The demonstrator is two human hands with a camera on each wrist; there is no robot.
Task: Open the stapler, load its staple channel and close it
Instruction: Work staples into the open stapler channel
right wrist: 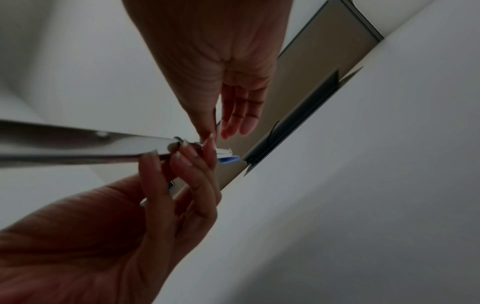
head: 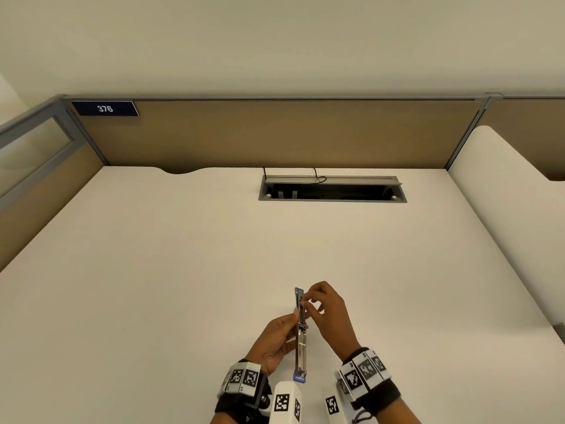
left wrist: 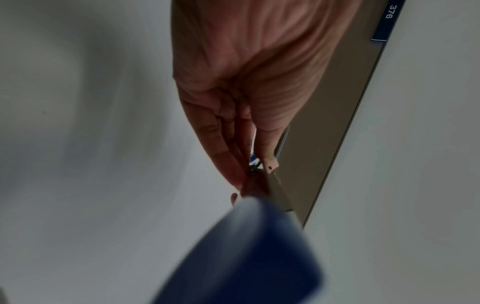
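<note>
A: stapler location?
B: the long silver metal stapler with blue plastic ends is held swung open, end to end, above the cream desk

A: grips?
B: the hinge area is clamped by the left hand, thumb against curled fingers. The far half, at the staple channel, is pinched by the right hand; whether a staple strip is held can't be told

A: surroundings?
B: an open grey cable hatch is seen near the tan partition, number plate 376 mounted on it
</note>
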